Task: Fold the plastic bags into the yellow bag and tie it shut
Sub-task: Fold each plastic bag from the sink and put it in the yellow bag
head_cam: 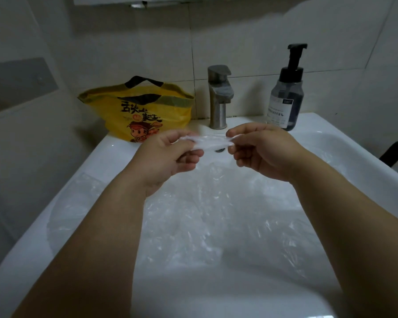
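Clear plastic film, one bag's edge (208, 141), is stretched taut between my left hand (168, 154) and right hand (260, 152), each pinching an end so I can flatten it for folding. More clear bags (216, 214) fill the white sink (115, 148); the yellow bag (138, 111) waits open-mouthed on the rim, beside the tap (218, 97).

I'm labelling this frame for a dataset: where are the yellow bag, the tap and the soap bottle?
yellow bag (133, 111), head view, on its printed front.
tap (217, 113), head view, on its steel column.
soap bottle (285, 104), head view, on its dark body.
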Available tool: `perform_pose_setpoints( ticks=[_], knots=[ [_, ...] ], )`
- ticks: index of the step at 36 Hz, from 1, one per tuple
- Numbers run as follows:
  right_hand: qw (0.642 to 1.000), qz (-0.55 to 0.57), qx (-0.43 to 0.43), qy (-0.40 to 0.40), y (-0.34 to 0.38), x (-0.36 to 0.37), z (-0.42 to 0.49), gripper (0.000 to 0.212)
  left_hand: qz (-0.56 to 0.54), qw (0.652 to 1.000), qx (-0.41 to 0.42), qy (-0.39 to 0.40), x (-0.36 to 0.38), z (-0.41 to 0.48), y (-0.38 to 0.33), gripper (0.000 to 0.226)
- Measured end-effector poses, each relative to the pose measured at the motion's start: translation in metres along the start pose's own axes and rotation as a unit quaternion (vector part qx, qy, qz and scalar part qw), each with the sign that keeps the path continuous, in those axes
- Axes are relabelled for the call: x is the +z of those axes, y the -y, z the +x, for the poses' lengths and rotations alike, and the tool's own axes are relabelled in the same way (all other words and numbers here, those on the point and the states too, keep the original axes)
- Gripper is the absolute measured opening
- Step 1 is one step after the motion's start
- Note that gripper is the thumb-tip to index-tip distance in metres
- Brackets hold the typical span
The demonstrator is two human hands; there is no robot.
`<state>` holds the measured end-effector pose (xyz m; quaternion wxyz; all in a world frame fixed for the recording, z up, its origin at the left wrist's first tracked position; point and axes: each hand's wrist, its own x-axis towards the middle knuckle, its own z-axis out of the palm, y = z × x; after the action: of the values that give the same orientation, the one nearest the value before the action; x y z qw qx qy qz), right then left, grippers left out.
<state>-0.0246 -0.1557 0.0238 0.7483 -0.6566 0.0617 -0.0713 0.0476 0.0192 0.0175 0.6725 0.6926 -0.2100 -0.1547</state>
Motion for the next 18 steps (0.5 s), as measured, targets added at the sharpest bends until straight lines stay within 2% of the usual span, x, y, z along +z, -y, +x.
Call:
perform_pose_setpoints(
  ticks=[5,8,10,15,18],
  knots=[
    [0.999,0.043,0.007,0.007,0.002,0.000,0.000,0.018,-0.099,0.995,0.003,0.008,0.001,-0.001,-0.005,0.023],
    [0.998,0.050,0.001,0.025,0.002,0.001,-0.001,0.007,-0.135,0.991,-0.007,0.004,0.000,-0.002,-0.007,0.026],
    [0.999,0.035,-0.009,0.037,0.002,0.000,-0.001,0.008,-0.155,0.988,-0.005,0.007,0.000,-0.002,-0.008,0.023],
    [0.997,-0.067,-0.020,0.015,-0.002,-0.001,0.001,0.009,-0.041,0.998,0.048,-0.032,0.001,0.002,0.001,0.007],
    [0.993,-0.120,-0.020,0.008,-0.004,0.000,0.002,0.011,-0.009,0.997,0.064,-0.052,-0.001,0.005,0.006,0.008]
  ],
)
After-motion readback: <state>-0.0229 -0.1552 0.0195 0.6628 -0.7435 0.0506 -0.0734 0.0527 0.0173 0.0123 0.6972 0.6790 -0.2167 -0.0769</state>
